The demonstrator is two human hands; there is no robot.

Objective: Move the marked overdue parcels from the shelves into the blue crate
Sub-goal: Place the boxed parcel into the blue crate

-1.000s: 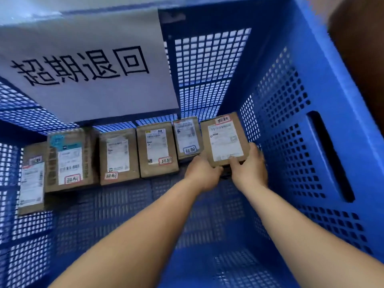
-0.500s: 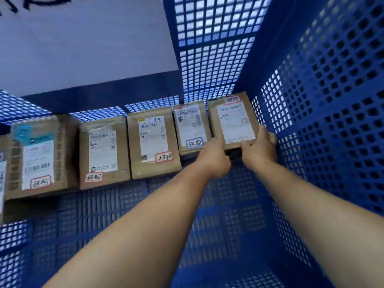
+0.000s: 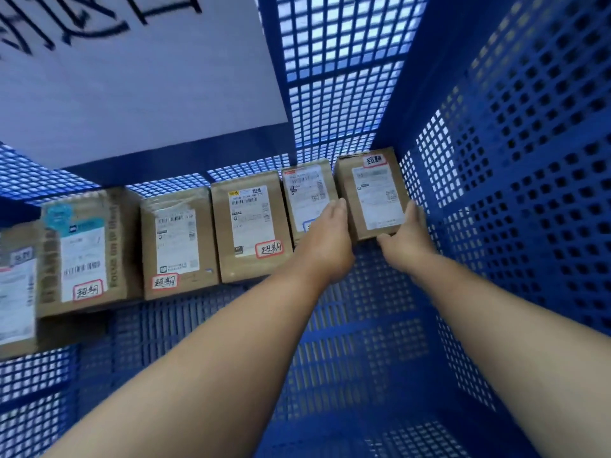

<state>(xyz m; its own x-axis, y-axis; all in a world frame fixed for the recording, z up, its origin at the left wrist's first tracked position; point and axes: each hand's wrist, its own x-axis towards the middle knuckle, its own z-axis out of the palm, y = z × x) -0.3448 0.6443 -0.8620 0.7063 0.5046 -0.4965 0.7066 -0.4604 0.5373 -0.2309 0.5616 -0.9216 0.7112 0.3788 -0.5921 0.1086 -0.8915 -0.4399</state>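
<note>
I look down into the blue crate (image 3: 529, 193). A row of several brown parcels with white labels and red-framed handwritten tags stands along its far wall. The rightmost parcel (image 3: 373, 196) sits in the far right corner, between my two hands. My left hand (image 3: 325, 239) lies with straight fingers against its left side, partly over the neighbouring parcel (image 3: 304, 190). My right hand (image 3: 405, 239) holds its near right corner, fingers along the right side and thumb on the near edge.
A white paper sign (image 3: 132, 77) with black handwriting hangs on the crate's far wall above the row. More tagged parcels (image 3: 248, 226) (image 3: 178, 242) (image 3: 82, 249) stand to the left. The crate's perforated floor (image 3: 363, 342) lies open in front of them.
The parcel has been pushed back into the far right corner. Both hands slid from its near edge to its sides. The camera has leaned further into the crate.
</note>
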